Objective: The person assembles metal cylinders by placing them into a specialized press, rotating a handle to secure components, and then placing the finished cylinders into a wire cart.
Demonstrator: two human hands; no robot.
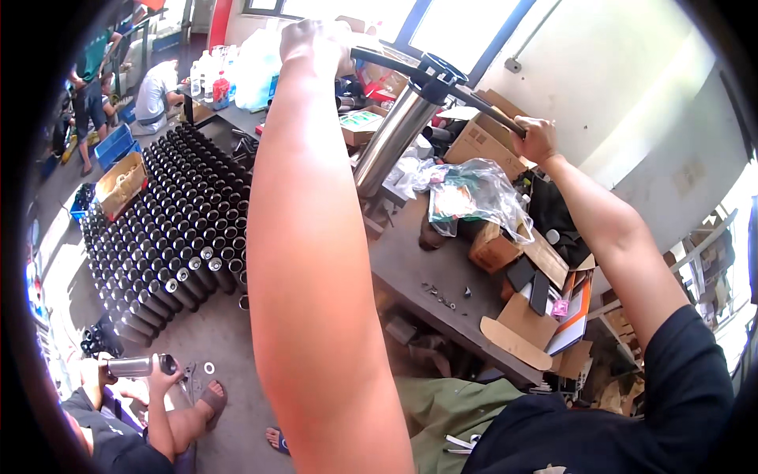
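A shiny steel cylinder (387,146) stands tilted at the edge of the workbench, a black end cap (444,69) at its top. Across this cap runs a long black two-armed wrench (483,104), its middle fitted around the cap. At the far left end of the wrench, my left hand (314,43) is closed around the bar, partly washed out by glare. My right hand (538,141) grips the other end, fingers wrapped round it. My left forearm hides part of the bench, and the cylinder's lower end is not clearly visible.
On the workbench (410,265) lie small metal parts, a clear plastic bag (482,193) and cardboard boxes (482,146). Many black tubes (170,213) stand packed on the floor at left. A seated co-worker's hands hold a steel cylinder (130,366) at lower left.
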